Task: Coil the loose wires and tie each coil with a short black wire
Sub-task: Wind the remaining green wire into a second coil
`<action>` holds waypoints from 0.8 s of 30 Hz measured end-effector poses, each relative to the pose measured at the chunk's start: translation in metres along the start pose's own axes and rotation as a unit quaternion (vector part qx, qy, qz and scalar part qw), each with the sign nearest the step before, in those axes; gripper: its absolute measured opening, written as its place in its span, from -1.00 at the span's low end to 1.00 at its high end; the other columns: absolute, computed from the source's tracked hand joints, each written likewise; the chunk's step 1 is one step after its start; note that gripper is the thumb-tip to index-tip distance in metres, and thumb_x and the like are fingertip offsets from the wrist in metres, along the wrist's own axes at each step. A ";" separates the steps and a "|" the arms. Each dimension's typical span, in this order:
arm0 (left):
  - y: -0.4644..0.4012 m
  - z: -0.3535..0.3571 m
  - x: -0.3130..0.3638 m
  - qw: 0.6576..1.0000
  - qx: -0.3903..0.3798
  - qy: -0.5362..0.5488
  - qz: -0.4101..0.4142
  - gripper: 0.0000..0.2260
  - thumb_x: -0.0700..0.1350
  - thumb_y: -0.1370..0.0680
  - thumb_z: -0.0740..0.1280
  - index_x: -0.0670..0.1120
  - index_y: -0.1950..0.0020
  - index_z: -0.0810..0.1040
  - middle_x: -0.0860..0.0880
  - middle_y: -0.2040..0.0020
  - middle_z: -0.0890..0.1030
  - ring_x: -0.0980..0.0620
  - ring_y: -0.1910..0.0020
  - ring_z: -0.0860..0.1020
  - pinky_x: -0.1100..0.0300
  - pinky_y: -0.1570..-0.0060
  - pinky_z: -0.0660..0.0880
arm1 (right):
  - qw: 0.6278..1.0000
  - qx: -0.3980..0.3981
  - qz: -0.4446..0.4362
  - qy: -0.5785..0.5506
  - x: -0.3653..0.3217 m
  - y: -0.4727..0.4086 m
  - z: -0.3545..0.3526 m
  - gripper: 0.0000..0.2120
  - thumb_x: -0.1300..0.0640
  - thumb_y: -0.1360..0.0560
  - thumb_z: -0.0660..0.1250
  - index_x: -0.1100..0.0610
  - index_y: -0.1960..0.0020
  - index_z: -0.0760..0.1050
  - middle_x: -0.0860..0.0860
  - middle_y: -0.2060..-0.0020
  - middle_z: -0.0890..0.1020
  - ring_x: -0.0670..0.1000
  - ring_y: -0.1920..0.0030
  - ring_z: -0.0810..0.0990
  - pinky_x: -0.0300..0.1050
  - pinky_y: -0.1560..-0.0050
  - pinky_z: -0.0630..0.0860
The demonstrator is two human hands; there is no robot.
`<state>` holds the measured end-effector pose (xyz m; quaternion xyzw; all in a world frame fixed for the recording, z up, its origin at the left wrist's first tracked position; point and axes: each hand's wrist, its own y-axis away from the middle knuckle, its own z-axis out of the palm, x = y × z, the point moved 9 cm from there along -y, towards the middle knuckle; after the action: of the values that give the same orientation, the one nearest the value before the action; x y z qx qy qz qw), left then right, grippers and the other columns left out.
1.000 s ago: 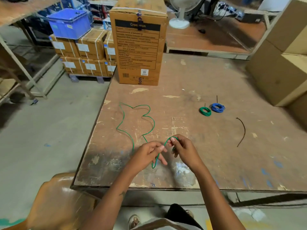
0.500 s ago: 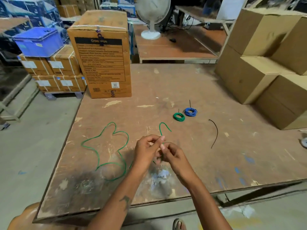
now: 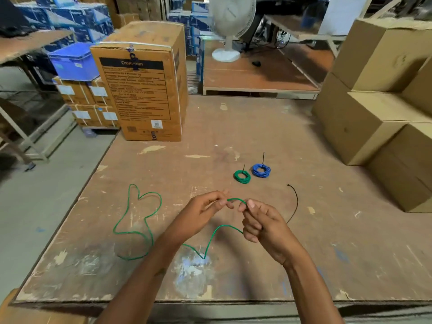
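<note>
Green loose wire [image 3: 138,220] trails toward the worktop's [image 3: 327,265] left edge; left hand [image 3: 201,215] and right hand [image 3: 261,224] pinch its short arc. Advisably, keep loops small and even; black wire [image 3: 295,204] waits nearby.

single view only: head-worn wide-angle camera, looking forward and down over the desk [image 3: 233,127]. both forearms enter from the bottom edge; hands sit close, low centre of frame. desk's far edge and stacked boxes [image 3: 374,101] lie beyond the hands.
</note>
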<state>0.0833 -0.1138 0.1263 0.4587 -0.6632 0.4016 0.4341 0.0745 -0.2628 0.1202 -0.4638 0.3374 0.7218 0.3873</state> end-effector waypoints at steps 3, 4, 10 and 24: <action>-0.006 -0.005 0.004 0.998 0.047 0.047 -0.024 -0.80 -0.20 -0.70 0.26 -0.19 0.04 0.63 -0.17 0.16 0.69 0.04 0.11 0.66 0.18 -0.06 0.48 | 0.999 0.005 -0.022 -0.028 -0.018 -0.002 -0.028 -0.59 0.17 -0.72 0.25 0.59 -0.24 0.43 -0.01 0.37 0.39 -0.10 0.44 0.24 -0.14 0.32 0.41; -0.007 -0.004 0.005 0.994 0.051 0.089 -0.033 -0.79 -0.20 -0.70 0.25 -0.21 0.04 0.63 -0.21 0.22 0.66 0.04 0.19 0.63 0.18 -0.01 0.49 | 0.999 0.009 -0.030 -0.034 -0.023 -0.003 -0.036 -0.59 0.21 -0.72 0.23 0.63 -0.25 0.38 0.00 0.36 0.42 -0.11 0.45 0.27 -0.10 0.27 0.48; 0.006 0.022 0.022 0.925 -0.044 0.364 -0.096 -0.75 -0.19 -0.66 0.20 -0.18 -0.13 0.68 -0.06 0.25 0.57 0.06 0.39 0.50 0.19 0.28 0.49 | 0.991 0.115 -0.036 0.061 -0.022 -0.021 -0.070 -0.74 0.12 -0.75 0.21 0.03 -0.15 0.69 -0.01 0.30 0.45 -0.10 0.51 0.11 -0.22 0.49 0.35; -0.033 -0.007 0.075 0.962 0.074 0.264 0.010 -0.67 -0.08 -0.76 0.05 -0.15 -0.26 0.58 -0.21 -0.14 0.72 -0.13 -0.03 0.72 -0.02 -0.09 0.49 | 0.923 0.108 -0.086 0.359 -0.009 -0.048 0.021 -0.59 0.27 -0.69 0.26 -0.24 -0.02 0.66 -0.29 0.20 0.69 -0.25 0.23 0.65 -0.16 0.06 0.54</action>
<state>0.1012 -0.1351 0.2042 0.3605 -0.4983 0.5605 0.5546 0.1100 -0.2248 0.1295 -0.6745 0.4884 0.4302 0.3486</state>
